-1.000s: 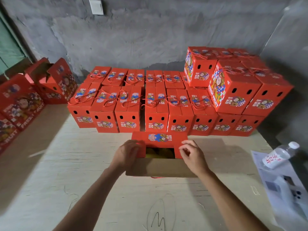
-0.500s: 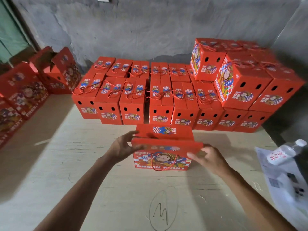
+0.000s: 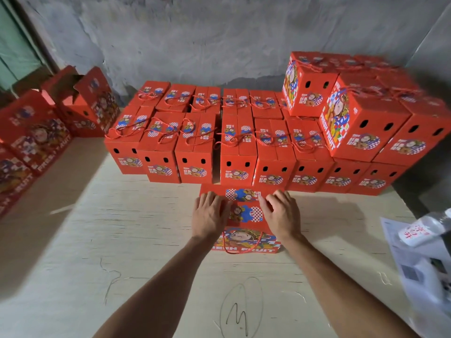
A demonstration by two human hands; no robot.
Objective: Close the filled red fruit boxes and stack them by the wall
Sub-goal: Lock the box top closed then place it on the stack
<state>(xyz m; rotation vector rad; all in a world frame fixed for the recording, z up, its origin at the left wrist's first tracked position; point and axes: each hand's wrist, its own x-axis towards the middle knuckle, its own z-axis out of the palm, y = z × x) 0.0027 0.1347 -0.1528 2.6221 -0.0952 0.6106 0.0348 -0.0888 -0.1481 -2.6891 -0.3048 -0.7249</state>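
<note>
a red fruit box [image 3: 246, 217] sits on the pale wooden desk [image 3: 122, 240], just in front of the rows of closed boxes [image 3: 219, 142] lined up against the grey wall [image 3: 219, 40]. its top flaps are folded down, and its rope handle [image 3: 240, 245] hangs over the near face with the "fresh fruit" print. the left hand [image 3: 210, 215] lies flat on the left part of the lid, fingers straight and spread, pressing down. the right hand [image 3: 281, 215] rests on the right part of the lid, its grip loose, fingers slightly bent with the tips on the flap, holding nothing. a second layer of boxes [image 3: 361, 113] stands on the right end of the rows. unclosed boxes [image 3: 80, 101] stand off to the left. a plastic bottle [image 3: 424, 228] lies on some printed paper [image 3: 419, 276] at the right edge of the desk.
</note>
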